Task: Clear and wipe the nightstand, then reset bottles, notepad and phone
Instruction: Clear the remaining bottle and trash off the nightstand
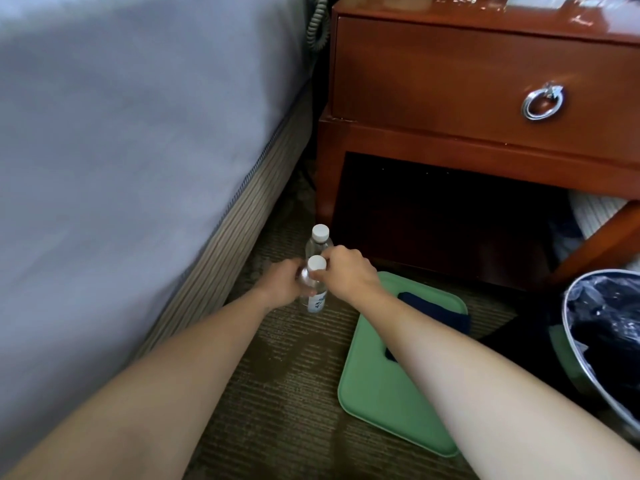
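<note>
Plastic, clear and white-capped, makes up the two bottles that stand upright on the carpet (294,393) in the head view, in the gap between the bed (121,133) and the front leg of the bench (450,81). The near bottle (316,301) and the far bottle (319,239) are just beside each other; whether they touch I cannot tell. The left hand (285,284) wraps the near bottle's body with curled fingers. The right hand (349,271) has its fingers bent in at the neck, just under the cap, and seems to pinch it.

A green tray (381,393) lies on the floor just right of the bottles, with a dark blue cloth (436,310) on it. A lined bin (569,327) stands further right. The phone's coiled cord (318,22) hangs beside the bench. Only the front edge of the bench top is in frame, so what lies on it cannot be told.

Judging by the cloth lying on the tray, this looks like the clearing step, with bottles parked on the floor; it could equally be the start of the reset. If parking, the next move calls for letting go without toppling the far bottle. If resetting, it calls for a straight lift clear of it.
</note>
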